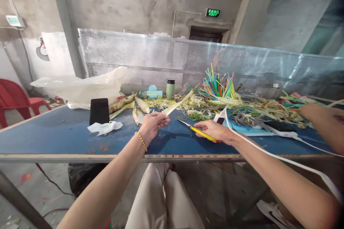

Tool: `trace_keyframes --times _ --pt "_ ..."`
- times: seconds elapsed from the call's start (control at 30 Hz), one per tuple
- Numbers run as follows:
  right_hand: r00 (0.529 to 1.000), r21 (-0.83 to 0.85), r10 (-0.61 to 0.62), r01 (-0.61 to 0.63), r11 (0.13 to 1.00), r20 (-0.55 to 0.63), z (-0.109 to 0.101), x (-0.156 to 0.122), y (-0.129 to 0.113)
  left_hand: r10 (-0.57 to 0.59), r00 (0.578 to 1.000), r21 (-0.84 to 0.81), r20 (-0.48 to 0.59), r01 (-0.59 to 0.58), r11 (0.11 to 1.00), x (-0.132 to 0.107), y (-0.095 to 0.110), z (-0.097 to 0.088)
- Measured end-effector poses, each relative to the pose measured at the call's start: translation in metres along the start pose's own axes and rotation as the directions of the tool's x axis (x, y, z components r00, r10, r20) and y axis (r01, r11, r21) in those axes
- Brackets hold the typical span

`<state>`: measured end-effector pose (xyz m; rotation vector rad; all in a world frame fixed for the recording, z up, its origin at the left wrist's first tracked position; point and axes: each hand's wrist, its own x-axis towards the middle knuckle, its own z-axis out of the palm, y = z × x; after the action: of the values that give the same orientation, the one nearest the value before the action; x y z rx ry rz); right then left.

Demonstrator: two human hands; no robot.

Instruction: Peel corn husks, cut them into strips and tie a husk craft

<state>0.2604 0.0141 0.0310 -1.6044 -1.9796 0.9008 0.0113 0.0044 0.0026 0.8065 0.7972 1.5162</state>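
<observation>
My left hand [152,124] is closed in a pinch on the lower end of a long pale corn husk strip [178,104], which slants up to the right above the blue table [53,136]. My right hand [215,131] is closed on yellow-handled scissors [199,132]; their blades point left toward the husk and look slightly apart. A gold bead bracelet [141,141] sits on my left wrist. Husked corn pieces [139,109] lie just behind my left hand.
A black phone [99,111] stands propped beside crumpled white paper [104,127]. A pile of husk scraps and coloured strips [223,93] covers the back right. A green flask [170,89], a white plastic bag [80,87], a red chair [16,102] and another person's arm [322,121] are nearby.
</observation>
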Motion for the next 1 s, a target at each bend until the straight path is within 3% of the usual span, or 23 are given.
trace_keyframes --times 0.17,0.33,0.67,1.0 --pt "0.994 0.253 -0.109 0.101 0.962 0.019 0.011 -0.029 -0.005 -0.057 0.995 -0.028 -0.078 0.055 0.998 -0.002 0.005 0.001" --pt "0.987 0.468 -0.127 0.067 0.881 0.098 0.014 -0.045 -0.012 -0.074 0.992 -0.047 -0.098 0.07 0.996 0.001 0.006 0.0" --pt "0.984 0.231 -0.111 0.077 0.97 0.138 0.031 -0.041 -0.043 -0.019 0.999 -0.065 -0.027 0.018 0.998 0.003 0.003 -0.002" --pt "0.983 0.29 -0.121 0.077 0.954 0.136 0.031 -0.027 -0.039 -0.046 0.998 -0.016 0.032 0.046 0.999 0.001 0.002 -0.001"
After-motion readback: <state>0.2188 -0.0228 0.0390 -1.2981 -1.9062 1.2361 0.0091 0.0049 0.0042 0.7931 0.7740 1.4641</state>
